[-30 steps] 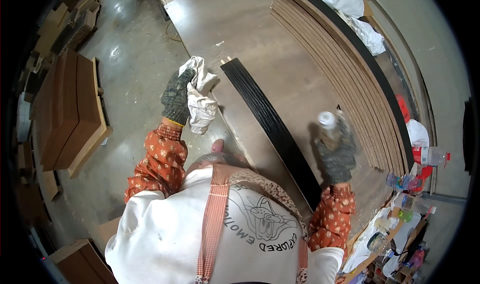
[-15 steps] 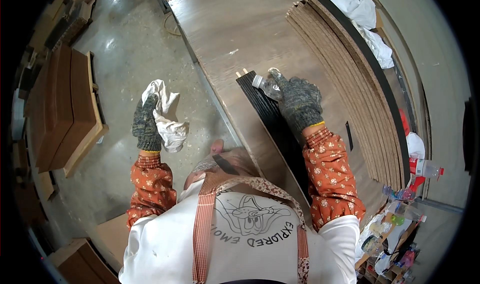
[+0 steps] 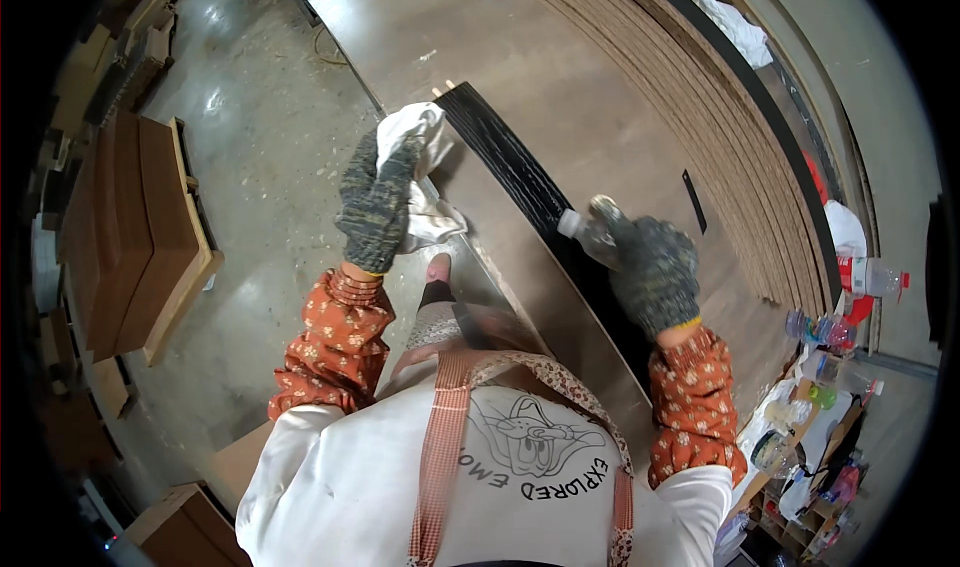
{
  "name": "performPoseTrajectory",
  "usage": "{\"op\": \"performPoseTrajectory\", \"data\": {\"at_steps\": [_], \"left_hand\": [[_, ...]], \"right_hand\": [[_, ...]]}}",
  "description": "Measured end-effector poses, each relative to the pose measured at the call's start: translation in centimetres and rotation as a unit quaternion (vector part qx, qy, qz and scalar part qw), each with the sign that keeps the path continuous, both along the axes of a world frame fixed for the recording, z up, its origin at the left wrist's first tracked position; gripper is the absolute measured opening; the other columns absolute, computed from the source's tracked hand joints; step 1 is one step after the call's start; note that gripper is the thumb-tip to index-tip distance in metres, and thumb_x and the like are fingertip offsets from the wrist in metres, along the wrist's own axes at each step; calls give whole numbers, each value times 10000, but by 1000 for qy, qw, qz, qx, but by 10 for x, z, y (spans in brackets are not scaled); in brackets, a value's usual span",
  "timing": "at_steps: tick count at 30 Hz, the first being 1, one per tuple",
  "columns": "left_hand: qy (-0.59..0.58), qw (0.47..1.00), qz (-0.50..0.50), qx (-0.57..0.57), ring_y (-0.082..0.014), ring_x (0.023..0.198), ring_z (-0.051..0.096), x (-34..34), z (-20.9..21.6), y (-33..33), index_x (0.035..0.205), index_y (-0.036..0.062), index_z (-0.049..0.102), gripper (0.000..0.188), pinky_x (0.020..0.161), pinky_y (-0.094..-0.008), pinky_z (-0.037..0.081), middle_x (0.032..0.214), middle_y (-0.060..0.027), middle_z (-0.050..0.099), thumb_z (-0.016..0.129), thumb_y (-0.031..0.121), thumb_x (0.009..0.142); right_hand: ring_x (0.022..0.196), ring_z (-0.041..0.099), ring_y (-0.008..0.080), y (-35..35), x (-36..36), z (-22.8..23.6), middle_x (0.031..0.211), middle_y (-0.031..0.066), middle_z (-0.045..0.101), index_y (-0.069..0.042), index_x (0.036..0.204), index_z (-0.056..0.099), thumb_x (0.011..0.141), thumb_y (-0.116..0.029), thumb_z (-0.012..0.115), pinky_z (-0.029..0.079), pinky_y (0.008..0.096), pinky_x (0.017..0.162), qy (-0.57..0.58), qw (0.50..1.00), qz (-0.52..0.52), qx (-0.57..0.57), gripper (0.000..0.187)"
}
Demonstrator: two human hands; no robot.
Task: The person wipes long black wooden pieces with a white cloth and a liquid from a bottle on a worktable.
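Note:
My left hand (image 3: 375, 202), in a dark grey knit glove, grips a crumpled white cloth (image 3: 415, 132) beside the table's left edge. The cloth hangs down past my fingers and its upper part lies close to the far end of a long black board (image 3: 505, 152). Two small pale dowels (image 3: 444, 88) stick out of that end. In my right hand (image 3: 652, 272), gloved alike, is a small clear plastic bottle (image 3: 592, 235), its cap end tipped toward the board's surface. Streaks that look wet shine along the board's far half.
The board lies on a large brown table (image 3: 560, 87). A stack of brown boards (image 3: 690, 97) with a black outer one stands at the right. Several bottles (image 3: 830, 372) crowd the lower right. Brown panels (image 3: 125, 227) rest on a pallet at the left, across the concrete floor (image 3: 260, 137).
The cloth in my left hand has come right and forward, up to the board's far end. My right hand has drawn the bottle back along the board toward me, and shiny streaks now show.

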State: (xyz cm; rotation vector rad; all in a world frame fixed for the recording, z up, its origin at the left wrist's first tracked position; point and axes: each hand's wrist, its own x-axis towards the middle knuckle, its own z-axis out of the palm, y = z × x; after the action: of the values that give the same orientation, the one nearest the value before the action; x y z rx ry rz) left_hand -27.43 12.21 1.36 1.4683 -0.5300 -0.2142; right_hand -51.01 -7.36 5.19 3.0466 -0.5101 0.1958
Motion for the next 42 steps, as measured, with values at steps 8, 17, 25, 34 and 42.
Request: {"op": "performPoseTrajectory", "data": {"at_steps": [8, 17, 25, 34, 42], "left_hand": [[-29, 996, 38, 72, -194, 1052, 609, -10, -17, 12, 1220, -8, 581, 355, 903, -320, 480, 1149, -105, 646, 601, 193, 928], [-110, 959, -163, -203, -250, 1040, 627, -80, -4, -38, 1144, 11, 620, 369, 912, -327, 509, 1112, -117, 654, 619, 286, 896], [85, 814, -552, -159, -215, 876, 507, -197, -55, -90, 932, 119, 559, 197, 831, -346, 442, 944, -43, 529, 467, 292, 955], [284, 402, -780, -387, -250, 931, 530, -222, -91, -156, 1111, 72, 535, 303, 823, -349, 444, 988, -130, 545, 513, 308, 923], [-286, 895, -285, 188, -338, 1199, 473, 52, -44, -95, 1322, 104, 471, 421, 1055, -394, 344, 1262, -209, 505, 513, 247, 929]], "right_hand": [[944, 632, 290, 16, -95, 11, 1050, 134, 644, -150, 1330, 513, 706, -178, 744, 517, 412, 860, -99, 949, -209, 216, 666], [1215, 507, 280, -61, -273, -60, 1355, 165, 496, -58, 1403, 379, 791, -64, 726, 486, 394, 968, -551, 578, -331, 502, 704], [1227, 482, 250, -17, -264, -45, 1357, 133, 469, -36, 1395, 347, 764, -155, 782, 418, 340, 1033, -459, 712, -437, 301, 775], [1259, 471, 340, 95, -203, -73, 1352, 177, 512, 1, 1387, 412, 928, -276, 589, 378, 434, 1057, -287, 833, -466, 81, 564], [1218, 481, 373, 97, -187, -58, 1325, 180, 531, -63, 1357, 490, 947, -264, 503, 360, 481, 1044, -95, 878, -469, 2, 457]]}}
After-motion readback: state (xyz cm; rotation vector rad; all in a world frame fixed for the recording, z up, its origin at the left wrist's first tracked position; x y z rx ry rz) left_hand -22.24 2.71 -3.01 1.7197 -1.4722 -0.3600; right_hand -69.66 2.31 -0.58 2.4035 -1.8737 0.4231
